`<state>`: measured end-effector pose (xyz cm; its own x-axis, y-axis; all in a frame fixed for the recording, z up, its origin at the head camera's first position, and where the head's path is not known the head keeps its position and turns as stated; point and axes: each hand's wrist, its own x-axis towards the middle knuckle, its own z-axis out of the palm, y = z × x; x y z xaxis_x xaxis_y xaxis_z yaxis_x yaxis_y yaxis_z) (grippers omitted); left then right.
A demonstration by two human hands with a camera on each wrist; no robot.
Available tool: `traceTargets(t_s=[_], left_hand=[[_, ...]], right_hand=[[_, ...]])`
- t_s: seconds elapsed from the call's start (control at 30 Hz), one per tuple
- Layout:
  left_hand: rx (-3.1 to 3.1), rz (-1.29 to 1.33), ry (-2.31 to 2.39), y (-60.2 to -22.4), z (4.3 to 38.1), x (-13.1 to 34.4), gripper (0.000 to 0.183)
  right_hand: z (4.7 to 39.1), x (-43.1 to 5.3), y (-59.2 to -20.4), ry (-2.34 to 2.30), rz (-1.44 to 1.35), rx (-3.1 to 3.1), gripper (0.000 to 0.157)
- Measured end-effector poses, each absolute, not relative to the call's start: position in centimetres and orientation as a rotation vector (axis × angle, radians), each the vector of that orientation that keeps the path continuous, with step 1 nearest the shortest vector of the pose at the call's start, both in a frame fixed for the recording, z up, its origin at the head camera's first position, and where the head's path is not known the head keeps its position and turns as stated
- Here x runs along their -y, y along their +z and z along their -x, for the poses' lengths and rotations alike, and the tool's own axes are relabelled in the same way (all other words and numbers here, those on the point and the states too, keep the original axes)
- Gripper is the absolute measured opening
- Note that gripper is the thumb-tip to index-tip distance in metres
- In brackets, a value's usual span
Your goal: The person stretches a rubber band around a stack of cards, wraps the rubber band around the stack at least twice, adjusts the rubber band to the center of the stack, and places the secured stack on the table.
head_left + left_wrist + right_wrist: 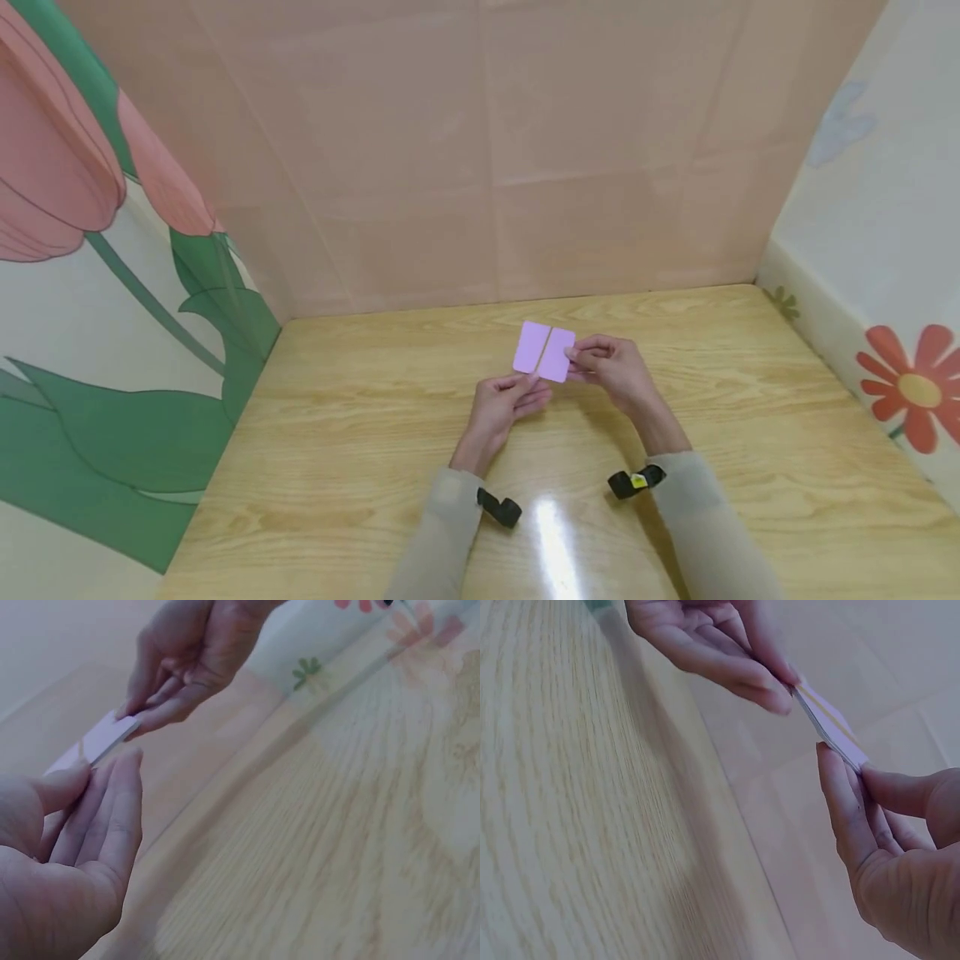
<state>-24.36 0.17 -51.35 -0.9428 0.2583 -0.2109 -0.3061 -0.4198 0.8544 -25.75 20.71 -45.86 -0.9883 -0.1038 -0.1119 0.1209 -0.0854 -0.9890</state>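
Observation:
A thin lilac square piece with rounded corners [532, 347] is held up in front of me, with a narrow tan line across its face. From the side, in the right wrist view, its edge [821, 729] looks grey and layered; its exact kind is unclear. My left hand [497, 412] pinches the near edge, thumb on top beside the tan line. On the right side, my right hand [618, 371] grips the piece between thumb and fingers. The left wrist view shows the fingers of both hands underneath, partly hidden.
Beneath the hands is a wooden table [337, 467]. A pinkish cloth-like backdrop [480, 167] stands along its far edge. Walls with painted flowers [918, 390] flank both sides. Each wrist wears a black camera strap [498, 508].

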Motion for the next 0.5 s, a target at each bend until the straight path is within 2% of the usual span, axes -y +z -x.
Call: traceTargets(t_s=[0.23, 0.5], left_hand=[[-1.439, 0.095, 2.452, -51.47, 24.07, -0.9, 0.022], [-1.429, 0.079, 2.449, -51.22, 24.07, -0.98, 0.025]], right_hand=[[25.59, -20.08, -45.99, -2.215, -0.025, -2.027, 0.024], [25.52, -20.3, -45.64, -2.193, -0.035, -2.066, 0.022]])
